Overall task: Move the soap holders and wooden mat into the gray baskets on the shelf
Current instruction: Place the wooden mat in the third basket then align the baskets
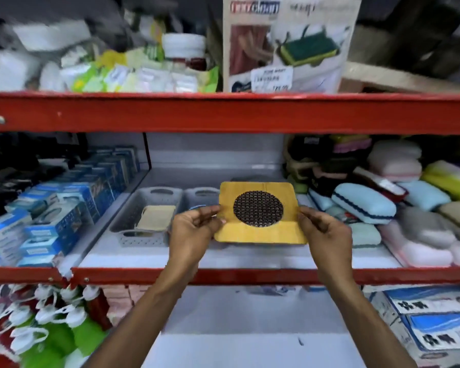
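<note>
I hold a yellow wooden mat (258, 229) with a round dark mesh centre in both hands, just above the middle shelf. My left hand (194, 229) pinches its left edge and my right hand (323, 231) pinches its right edge. Behind and to the left stand two gray baskets side by side. The left gray basket (149, 192) contains a pale wooden soap holder (154, 217). The right gray basket (199, 193) is mostly hidden behind the mat and my left hand, so its contents cannot be seen.
Blue boxed goods (64, 216) fill the shelf's left side and soft pastel sponges (364, 203) crowd its right. A red shelf beam (223, 112) runs overhead and another red shelf beam (250, 276) crosses below my wrists. Clips and boxes sit on the lower level.
</note>
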Demonstrator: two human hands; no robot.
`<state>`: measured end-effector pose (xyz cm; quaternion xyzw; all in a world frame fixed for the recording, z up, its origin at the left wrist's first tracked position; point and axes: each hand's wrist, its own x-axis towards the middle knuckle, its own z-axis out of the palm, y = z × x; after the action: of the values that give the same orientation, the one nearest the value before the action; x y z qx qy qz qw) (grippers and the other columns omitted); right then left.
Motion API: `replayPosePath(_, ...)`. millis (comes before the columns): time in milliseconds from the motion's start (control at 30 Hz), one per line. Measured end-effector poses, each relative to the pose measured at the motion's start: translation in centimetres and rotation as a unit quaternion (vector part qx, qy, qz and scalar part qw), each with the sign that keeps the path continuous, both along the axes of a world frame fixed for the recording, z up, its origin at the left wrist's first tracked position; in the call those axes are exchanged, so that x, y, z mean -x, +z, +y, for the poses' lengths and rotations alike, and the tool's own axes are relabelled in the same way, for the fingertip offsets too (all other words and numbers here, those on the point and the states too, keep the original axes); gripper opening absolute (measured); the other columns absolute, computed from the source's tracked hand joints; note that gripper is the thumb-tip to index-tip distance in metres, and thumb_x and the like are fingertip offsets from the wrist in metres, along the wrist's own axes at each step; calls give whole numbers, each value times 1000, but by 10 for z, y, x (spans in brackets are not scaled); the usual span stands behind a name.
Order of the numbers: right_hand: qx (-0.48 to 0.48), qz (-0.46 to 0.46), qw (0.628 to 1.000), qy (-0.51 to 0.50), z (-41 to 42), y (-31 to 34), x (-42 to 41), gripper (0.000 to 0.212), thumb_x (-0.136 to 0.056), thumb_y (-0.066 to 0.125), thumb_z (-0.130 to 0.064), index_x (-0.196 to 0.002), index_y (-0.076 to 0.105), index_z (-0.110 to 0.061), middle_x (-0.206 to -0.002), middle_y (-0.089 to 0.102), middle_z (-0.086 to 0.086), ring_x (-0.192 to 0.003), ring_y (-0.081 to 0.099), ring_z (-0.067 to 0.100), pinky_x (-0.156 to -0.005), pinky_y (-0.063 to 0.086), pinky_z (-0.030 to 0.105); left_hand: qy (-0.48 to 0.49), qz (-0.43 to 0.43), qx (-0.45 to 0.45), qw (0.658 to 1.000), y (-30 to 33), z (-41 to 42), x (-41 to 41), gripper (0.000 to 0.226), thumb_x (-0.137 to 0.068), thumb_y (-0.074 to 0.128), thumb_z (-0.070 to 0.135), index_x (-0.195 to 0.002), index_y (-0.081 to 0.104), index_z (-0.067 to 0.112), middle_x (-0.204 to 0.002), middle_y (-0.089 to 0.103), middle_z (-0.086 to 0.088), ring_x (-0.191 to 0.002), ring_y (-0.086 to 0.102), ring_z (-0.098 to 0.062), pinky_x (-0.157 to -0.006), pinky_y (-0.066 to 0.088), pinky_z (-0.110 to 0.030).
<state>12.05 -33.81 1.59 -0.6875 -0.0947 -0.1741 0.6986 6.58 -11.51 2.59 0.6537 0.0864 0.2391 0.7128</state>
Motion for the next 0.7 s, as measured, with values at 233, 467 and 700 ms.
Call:
replayPosePath(233, 150, 60, 987, -4, -16, 6, -89, 11, -89, 66, -2, -90, 77, -3, -94, 75, 17, -97, 69, 35, -90, 54, 43, -110, 68, -94, 987, 10, -17, -67, 38, -75, 77, -9, -111, 70, -3, -91, 73, -4, -67, 70, 2, -67, 58, -10)
replayPosePath(467, 357, 46, 932, 40, -20, 17, -119, 14, -88, 68, -12, -79, 78, -16, -81, 72, 2, -83, 66, 16, -58, 42, 8, -142, 123, -356, 916, 13, -7, -85, 36, -76, 84, 15, -111, 76, 14, -111, 74, 3, -108, 69, -15, -100, 56, -31)
replayPosePath(700, 439, 8, 895, 72, -16, 25, -129, 17, -92, 65, -17, -88, 80, -8, -84, 73, 7, -70, 60, 11, -54, 39, 6, -77, 165, -559, 809, 6, -9, -87, 24, -95, 53, 37, -113, 62, 24, -118, 67, -8, -106, 63, -26, -89, 47, -34)
